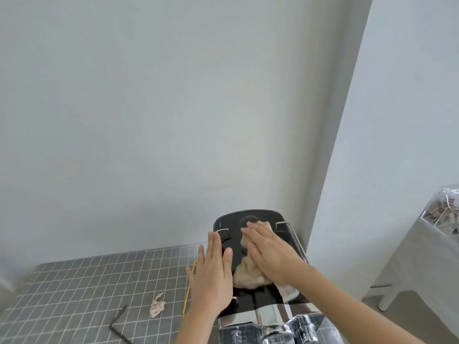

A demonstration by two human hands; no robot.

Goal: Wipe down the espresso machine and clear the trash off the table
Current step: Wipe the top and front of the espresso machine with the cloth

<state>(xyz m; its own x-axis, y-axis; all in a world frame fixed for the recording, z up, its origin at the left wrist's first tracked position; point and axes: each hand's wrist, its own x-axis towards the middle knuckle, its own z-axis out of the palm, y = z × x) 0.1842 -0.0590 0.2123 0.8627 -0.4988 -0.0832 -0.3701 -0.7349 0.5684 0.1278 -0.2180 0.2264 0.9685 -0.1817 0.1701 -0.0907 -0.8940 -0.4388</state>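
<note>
At the lower centre, the right hand (267, 252) presses a beige cloth (248, 271) flat on the espresso machine (248, 220) top; the left hand (212, 276), open and empty, steadies its side. Wiping seems unfinished. A crumpled wrapper (157, 307) and straws wait on the table (74, 289).

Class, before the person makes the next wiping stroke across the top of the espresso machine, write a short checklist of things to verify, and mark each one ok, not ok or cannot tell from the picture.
1. Cloth lies on the black top of the espresso machine: ok.
2. Right hand presses flat on the cloth: ok.
3. Left hand steadies the machine's left side: ok, open palm against it.
4. Top is fully wiped: cannot tell.
5. Crumpled paper is off the tiled table: not ok.
6. Yellow straw and black bent straw are cleared: not ok, both on the table.
</note>
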